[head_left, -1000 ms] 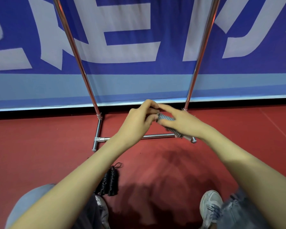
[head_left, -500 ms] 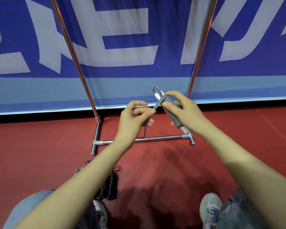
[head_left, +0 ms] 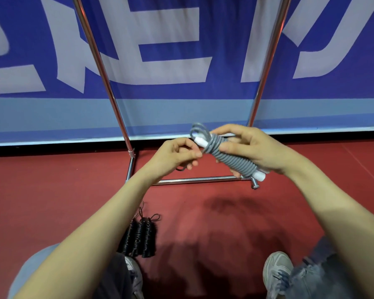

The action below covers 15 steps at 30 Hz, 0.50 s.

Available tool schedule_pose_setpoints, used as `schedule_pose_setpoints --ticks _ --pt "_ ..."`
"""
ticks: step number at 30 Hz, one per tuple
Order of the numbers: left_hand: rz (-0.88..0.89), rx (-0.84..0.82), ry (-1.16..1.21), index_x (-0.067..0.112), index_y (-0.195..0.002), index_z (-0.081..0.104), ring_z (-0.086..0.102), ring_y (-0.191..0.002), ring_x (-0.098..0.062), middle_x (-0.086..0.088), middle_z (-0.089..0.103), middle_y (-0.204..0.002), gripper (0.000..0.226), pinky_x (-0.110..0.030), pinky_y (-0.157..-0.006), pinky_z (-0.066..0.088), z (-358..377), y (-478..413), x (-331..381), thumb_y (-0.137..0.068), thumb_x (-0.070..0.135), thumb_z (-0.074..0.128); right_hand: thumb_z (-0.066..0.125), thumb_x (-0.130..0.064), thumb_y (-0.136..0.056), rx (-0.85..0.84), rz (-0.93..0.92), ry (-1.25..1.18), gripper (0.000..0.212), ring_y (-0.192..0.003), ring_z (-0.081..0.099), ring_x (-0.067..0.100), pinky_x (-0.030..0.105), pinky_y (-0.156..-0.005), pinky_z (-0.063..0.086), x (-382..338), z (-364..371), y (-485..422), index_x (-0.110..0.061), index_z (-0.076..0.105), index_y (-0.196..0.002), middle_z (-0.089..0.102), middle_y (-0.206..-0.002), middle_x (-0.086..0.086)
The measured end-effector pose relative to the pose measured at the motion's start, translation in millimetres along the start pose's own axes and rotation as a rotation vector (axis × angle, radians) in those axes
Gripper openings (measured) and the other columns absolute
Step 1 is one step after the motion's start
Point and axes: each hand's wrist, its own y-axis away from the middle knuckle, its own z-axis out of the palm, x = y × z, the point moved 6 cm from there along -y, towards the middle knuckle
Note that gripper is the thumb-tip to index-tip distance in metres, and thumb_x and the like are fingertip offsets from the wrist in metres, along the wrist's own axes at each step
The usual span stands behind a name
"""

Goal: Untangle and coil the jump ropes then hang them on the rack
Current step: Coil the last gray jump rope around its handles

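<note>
1. A blue banner [head_left: 225,29] with large white characters fills the wall behind.
2. A pale blue band [head_left: 52,117] runs along the banner's lower part and ends in a thin white edge.
3. A dark gap [head_left: 52,151] separates the banner's foot from the ground.
4. The red floor [head_left: 52,190] looks matte, and soft shadows [head_left: 225,208] pool near its centre.
</note>
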Motion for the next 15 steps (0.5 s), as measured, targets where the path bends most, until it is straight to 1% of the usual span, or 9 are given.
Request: schedule_pose_setpoints --ticks 1,2,4,6,7,10,12,13,15 --pt "0.002 -0.008 -0.058 -0.003 -0.094 0.06 0.053 -0.049 -0.01 -0.006 0.065 -0.061 0.014 -0.023 -0.054 0.038 -1.8 0.4 0.7 -0.082 -0.001 0.068 0.063 -0.027 -0.082 -0.052 0.032 0.028 0.035 -0.05 0.06 0.028 0.032 -0.046 0.05 2.1 4.1 2.4 -0.021 0.058 -0.117 0.064 -0.083 0.016" --pt "0.015 -0.022 -0.119 -0.004 -0.096 0.06 0.055 -0.05 -0.009 -0.01 0.064 -0.063 0.019 -0.02 -0.054 0.041 -4.3 0.2 2.6 -0.079 -0.007 0.069 0.063 -0.026 -0.083 -0.109 0.07 0.064 0.036 -0.05 0.06 0.028 0.031 -0.046 0.05 4.5 8.6 4.9 -0.019 0.057 -0.118 0.064 -0.081 0.014" --pt "0.039 -0.08 -0.247 0.005 -0.095 0.062 0.06 -0.056 -0.009 -0.013 0.067 -0.068 0.029 -0.018 -0.06 0.048 -7.6 -0.1 8.8 -0.074 -0.014 0.069 0.064 -0.027 -0.086 -0.241 0.153 0.18 0.035 -0.053 0.061 0.03 0.034 -0.049 0.052 12.5 20.3 8.3 -0.021 0.055 -0.119 0.066 -0.079 0.009" --pt "0.036 -0.158 -0.354 0.009 -0.097 0.063 0.065 -0.065 -0.012 -0.01 0.072 -0.072 0.033 -0.021 -0.069 0.05 -6.4 0.2 12.6 -0.072 -0.005 0.078 0.066 -0.032 -0.088 -0.328 0.268 0.318 0.038 -0.057 0.063 0.032 0.04 -0.055 0.054 26.0 33.1 8.0 -0.026 0.049 -0.121 0.067 -0.083 0.005" --pt "0.032 -0.187 -0.396 0.009 -0.099 0.062 0.066 -0.068 -0.013 -0.01 0.073 -0.073 0.034 -0.022 -0.072 0.05 -4.0 0.6 13.4 -0.071 -0.001 0.08 0.067 -0.033 -0.088 -0.34 0.331 0.359 0.043 -0.058 0.064 0.033 0.041 -0.057 0.054 34.6 37.8 6.3 -0.025 0.043 -0.122 0.068 -0.085 0.005" --pt "0.058 -0.181 -0.526 0.008 -0.099 0.061 0.064 -0.066 -0.012 -0.01 0.073 -0.074 0.03 -0.021 -0.071 0.05 6.9 1.5 14.3 -0.075 -0.001 0.077 0.066 -0.04 -0.087 -0.3 0.472 0.463 0.053 -0.06 0.066 0.037 0.037 -0.057 0.054 57.8 40.2 -1.4 -0.021 0.031 -0.121 0.069 -0.09 0.005" --pt "0.125 -0.103 -0.618 0.011 -0.098 0.06 0.065 -0.064 -0.01 -0.004 0.073 -0.072 0.026 -0.019 -0.067 0.049 11.9 3.1 17.7 -0.078 0.002 0.075 0.063 -0.045 -0.087 -0.235 0.474 0.576 0.055 -0.061 0.069 0.037 0.039 -0.06 0.058 63.4 33.4 -7.4 -0.025 0.03 -0.126 0.069 -0.094 0.011" --pt "0.159 -0.055 -0.63 0.011 -0.098 0.06 0.066 -0.064 -0.01 -0.003 0.072 -0.072 0.024 -0.018 -0.066 0.049 13.3 4.4 20.0 -0.08 0.004 0.073 0.061 -0.046 -0.088 -0.186 0.446 0.626 0.056 -0.059 0.068 0.033 0.041 -0.064 0.059 63.6 28.8 -10.4 -0.03 0.03 -0.132 0.068 -0.096 0.012" --pt "0.245 0.064 -0.633 0.01 -0.102 0.059 0.069 -0.071 -0.011 -0.002 0.073 -0.078 0.019 -0.019 -0.072 0.051 13.8 7.3 23.5 -0.085 0.004 0.067 0.053 -0.046 -0.092 -0.084 0.353 0.753 0.057 -0.058 0.062 0.017 0.038 -0.075 0.056 60.6 20.4 -15.7 -0.042 0.027 -0.142 0.065 -0.101 0.004"
